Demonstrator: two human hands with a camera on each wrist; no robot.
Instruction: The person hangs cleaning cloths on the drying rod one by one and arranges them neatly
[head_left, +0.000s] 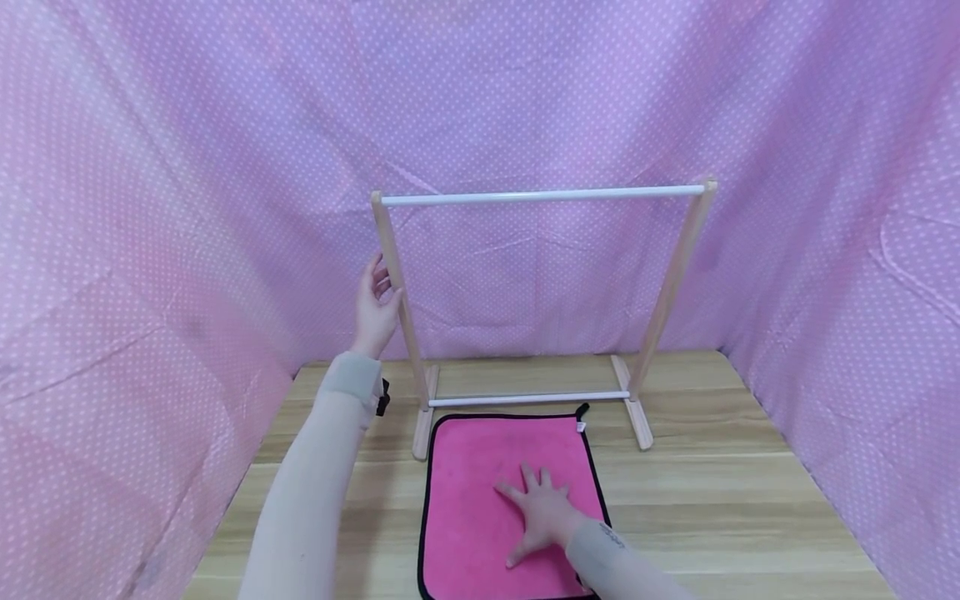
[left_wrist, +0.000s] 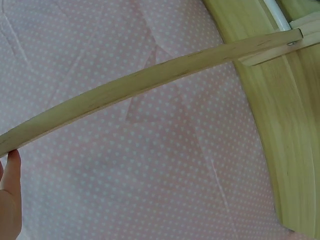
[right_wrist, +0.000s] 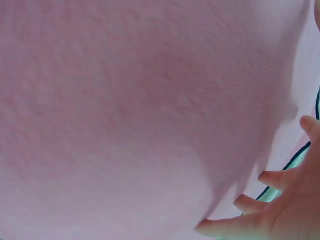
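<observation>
A wooden rack with a white top bar (head_left: 540, 197) and a white lower bar (head_left: 525, 400) stands upright on the table. My left hand (head_left: 377, 308) holds its left post (head_left: 412, 342) about midway up, thumb and fingers at the wood; the left wrist view shows the thumb (left_wrist: 12, 185) against the post's edge. In front of the rack a pink towel (head_left: 472, 492) with black edging lies flat. My right hand (head_left: 543, 512) rests on it, fingers spread and straight. The right wrist view has these fingers (right_wrist: 277, 178) on the cloth, partly cut off.
The wood-grain table (head_left: 712, 492) extends on both sides of the towel. A pink-purple dotted curtain (head_left: 525, 100) hangs behind and at both sides. The right post (head_left: 671, 287) and its foot (head_left: 640, 425) stand right of the towel. A black loop (head_left: 582, 411) sticks out at the towel's far right corner.
</observation>
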